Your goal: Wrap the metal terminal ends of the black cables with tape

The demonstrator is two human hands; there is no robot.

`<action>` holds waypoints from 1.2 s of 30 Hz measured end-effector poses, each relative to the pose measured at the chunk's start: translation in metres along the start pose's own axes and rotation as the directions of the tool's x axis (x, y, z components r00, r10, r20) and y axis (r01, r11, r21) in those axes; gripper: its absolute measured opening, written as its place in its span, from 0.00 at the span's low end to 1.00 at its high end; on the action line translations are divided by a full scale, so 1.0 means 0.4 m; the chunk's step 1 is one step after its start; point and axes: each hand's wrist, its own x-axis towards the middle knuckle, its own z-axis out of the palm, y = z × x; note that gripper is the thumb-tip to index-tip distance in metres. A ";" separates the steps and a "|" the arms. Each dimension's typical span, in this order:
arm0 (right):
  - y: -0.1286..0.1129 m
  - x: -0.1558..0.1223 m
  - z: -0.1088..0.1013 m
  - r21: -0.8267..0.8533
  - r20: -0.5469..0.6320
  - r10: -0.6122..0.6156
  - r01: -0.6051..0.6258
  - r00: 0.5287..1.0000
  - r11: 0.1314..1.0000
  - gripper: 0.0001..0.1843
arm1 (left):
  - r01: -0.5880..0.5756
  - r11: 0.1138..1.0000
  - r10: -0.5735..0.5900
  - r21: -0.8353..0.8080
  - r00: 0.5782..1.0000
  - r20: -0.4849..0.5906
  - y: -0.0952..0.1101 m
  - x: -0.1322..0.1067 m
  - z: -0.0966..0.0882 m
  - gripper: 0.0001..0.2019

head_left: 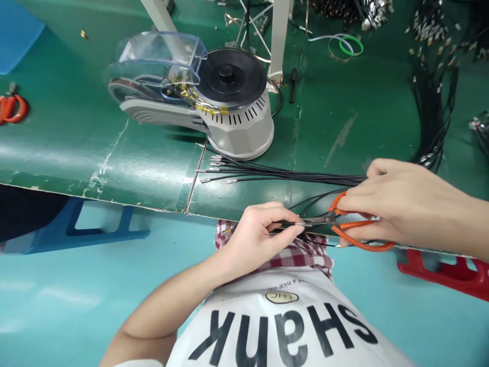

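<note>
Orange-handled scissors (349, 224) are in my right hand (397, 209), fingers through and around the handles. Their blade tips point left and meet the end of a black cable (287, 223) pinched by my left hand (263, 229). Whether the blades touch the cable or only its tip is too small to tell. Just beyond my hands, a bundle of black cables (294, 175) with metal-tipped ends lies along the table, running under my right hand. A few more cables hang near the table edge over my lap.
A round tape dispenser (240, 122) with yellow tape stands behind the cables. Black cable bundles (433, 112) lie at the right. Other orange-handled scissors (13, 108) rest at far left. A black pen (293, 85) and a green ring (350, 46) lie farther back. Blue (107, 237) and red stools (446, 278) stand below the edge.
</note>
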 end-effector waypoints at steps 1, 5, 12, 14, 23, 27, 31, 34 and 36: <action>-0.002 0.002 -0.001 0.007 0.000 -0.008 0.008 1.000 1.000 0.19 | -0.003 1.000 0.003 0.006 1.000 0.005 0.001 0.000 0.000 0.05; -0.010 0.008 -0.003 0.068 0.023 -0.008 0.007 1.000 0.998 0.20 | -0.009 1.000 0.009 0.013 1.000 0.019 0.002 0.000 -0.002 0.06; -0.021 0.014 -0.003 0.088 0.083 0.033 -0.041 0.996 0.995 0.20 | -0.056 0.998 0.055 0.023 0.998 0.031 0.000 -0.002 -0.006 0.05; -0.023 0.014 0.001 0.088 0.081 0.029 -0.037 0.996 0.995 0.20 | -0.070 0.997 0.070 0.020 0.997 0.024 -0.004 -0.003 -0.005 0.05; -0.020 0.010 0.021 0.149 0.130 0.056 -0.075 0.990 0.986 0.19 | -0.142 0.990 0.141 0.007 0.990 0.018 -0.011 -0.004 -0.007 0.06; -0.033 0.011 0.004 0.165 0.148 0.073 -0.098 0.986 0.981 0.18 | -0.168 0.985 0.166 0.033 0.985 0.050 -0.005 -0.004 -0.016 0.06; -0.044 0.012 -0.014 0.105 0.137 0.057 -0.072 0.989 0.992 0.20 | -0.205 0.977 0.201 0.054 0.977 0.066 -0.006 -0.007 -0.019 0.06; -0.051 0.014 -0.017 0.061 0.131 0.048 -0.057 0.990 0.997 0.20 | -0.219 0.974 0.215 0.061 0.975 0.064 -0.008 -0.008 -0.019 0.06; -0.055 0.016 -0.014 0.042 0.116 0.053 -0.058 0.992 0.997 0.19 | -0.218 0.974 0.216 0.053 0.975 0.053 -0.010 -0.008 -0.020 0.06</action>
